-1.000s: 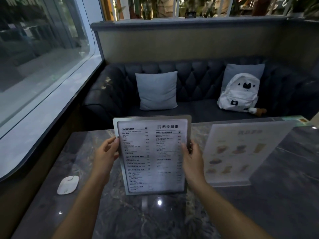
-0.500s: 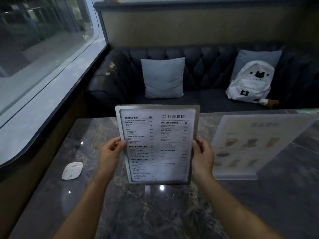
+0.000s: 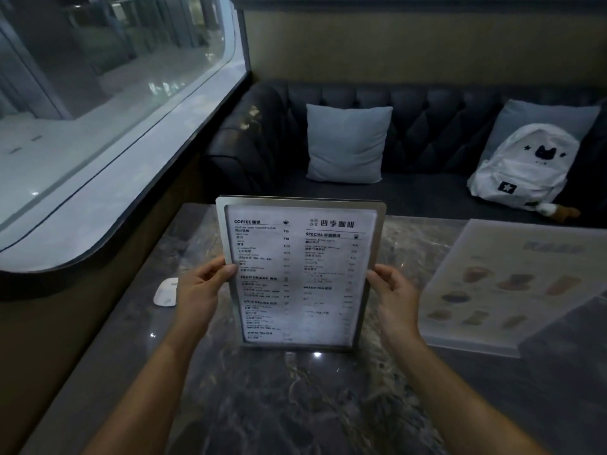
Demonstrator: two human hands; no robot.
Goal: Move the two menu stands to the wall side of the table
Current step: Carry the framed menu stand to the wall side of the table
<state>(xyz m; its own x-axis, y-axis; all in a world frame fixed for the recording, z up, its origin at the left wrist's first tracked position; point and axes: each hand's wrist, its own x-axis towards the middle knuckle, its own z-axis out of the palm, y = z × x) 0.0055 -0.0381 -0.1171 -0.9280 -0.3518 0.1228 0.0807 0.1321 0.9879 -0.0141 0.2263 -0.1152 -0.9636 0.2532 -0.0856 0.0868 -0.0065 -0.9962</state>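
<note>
Over the middle of the tabletop, toward its far edge, the person holds the first menu stand upright with the printed drinks list facing them. The left hand has its grip closed on the frame's left edge, thumb on the front, and the right hand is clamped the same way on the right edge. The second menu stand, a pale sheet with pictures of drinks, stands on the tabletop toward the right side, just beside the right hand, not touched by either hand. I would say the first of the two moves is under way and the second has not begun. The wall with the long window runs along the left edge of the tabletop, so the next move looks to be carrying the held stand leftward and setting it down upright near that edge, clear of the small white object lying there. Whether the held stand's base touches the marble or is lifted just off it I cannot tell. The fingers behind the frame are hidden, the white object is half covered by the left hand, the second stand's right part is cut off, and its print is too blurred to read.
</note>
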